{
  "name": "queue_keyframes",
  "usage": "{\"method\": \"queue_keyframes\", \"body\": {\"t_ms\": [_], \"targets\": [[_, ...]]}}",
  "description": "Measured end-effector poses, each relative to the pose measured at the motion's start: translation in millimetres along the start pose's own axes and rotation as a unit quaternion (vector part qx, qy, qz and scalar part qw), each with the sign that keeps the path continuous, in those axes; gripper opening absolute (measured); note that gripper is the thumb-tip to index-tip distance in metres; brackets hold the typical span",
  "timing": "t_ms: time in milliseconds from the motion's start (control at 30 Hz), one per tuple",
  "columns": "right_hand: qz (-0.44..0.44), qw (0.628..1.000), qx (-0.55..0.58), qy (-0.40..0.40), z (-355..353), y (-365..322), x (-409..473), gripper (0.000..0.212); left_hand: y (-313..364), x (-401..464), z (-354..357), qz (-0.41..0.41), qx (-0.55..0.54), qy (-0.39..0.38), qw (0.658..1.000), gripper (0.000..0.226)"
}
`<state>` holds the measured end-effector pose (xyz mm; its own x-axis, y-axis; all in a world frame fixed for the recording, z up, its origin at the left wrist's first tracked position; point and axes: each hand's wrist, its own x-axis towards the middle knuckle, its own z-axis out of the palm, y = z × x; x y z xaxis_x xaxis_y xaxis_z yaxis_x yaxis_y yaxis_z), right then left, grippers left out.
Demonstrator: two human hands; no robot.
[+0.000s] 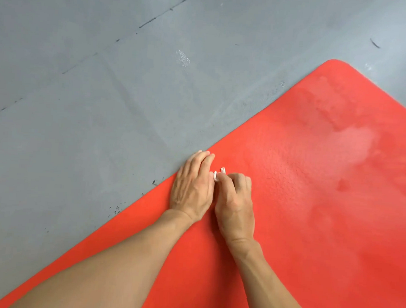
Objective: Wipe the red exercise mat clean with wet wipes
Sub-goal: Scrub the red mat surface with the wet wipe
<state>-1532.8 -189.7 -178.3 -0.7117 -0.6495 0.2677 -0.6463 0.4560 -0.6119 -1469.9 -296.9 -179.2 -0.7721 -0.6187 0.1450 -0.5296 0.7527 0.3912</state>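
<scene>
The red exercise mat (313, 183) lies on a grey floor and fills the lower right of the head view, its rounded far corner at the upper right. My left hand (192, 188) rests flat on the mat near its left edge, fingers straight and reaching to the edge. My right hand (236, 202) sits right beside it with curled fingers gripping a small bunched white wet wipe (218, 174); only a bit of the wipe shows between the two hands. A paler damp-looking patch (355, 143) marks the mat further right.
The grey floor (106, 101) spreads over the left and top, with dark scuff lines and a small whitish smear (183, 58). Black specks lie along the mat's left edge (116, 209).
</scene>
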Motion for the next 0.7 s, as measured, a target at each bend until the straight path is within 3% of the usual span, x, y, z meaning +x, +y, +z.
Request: {"method": "queue_keyframes", "body": {"t_ms": [133, 300, 367, 467, 533, 700], "targets": [[0.05, 0.997, 0.003, 0.055, 3.4, 4.8, 6.0, 0.014, -1.5, 1.1, 9.4, 0.07, 0.066, -0.02, 0.995, 0.051], [0.091, 0.991, 0.047, 0.09, 2.8, -1.1, 10.0, 0.014, -1.6, 1.6, 11.1, 0.06, 0.064, -0.017, 0.996, 0.05], [0.039, 0.997, 0.037, 0.049, 7.2, 3.7, 18.4, 0.016, -2.7, 1.6, 12.9, 0.058, 0.07, -0.01, 0.996, 0.049], [-0.122, 0.991, 0.034, -0.046, -4.7, 27.3, 51.2, 0.019, -0.3, 1.7, 12.0, 0.054, 0.068, -0.015, 0.996, 0.053], [-0.169, 0.984, 0.016, -0.061, -15.0, 52.9, 85.6, 0.022, -0.3, 3.3, 9.9, 0.055, 0.074, -0.023, 0.995, 0.056], [0.021, 0.997, -0.05, 0.049, -22.4, 73.6, 134.4, 0.019, 1.6, 4.4, 7.4, 0.053, 0.079, -0.03, 0.995, 0.055]]}}
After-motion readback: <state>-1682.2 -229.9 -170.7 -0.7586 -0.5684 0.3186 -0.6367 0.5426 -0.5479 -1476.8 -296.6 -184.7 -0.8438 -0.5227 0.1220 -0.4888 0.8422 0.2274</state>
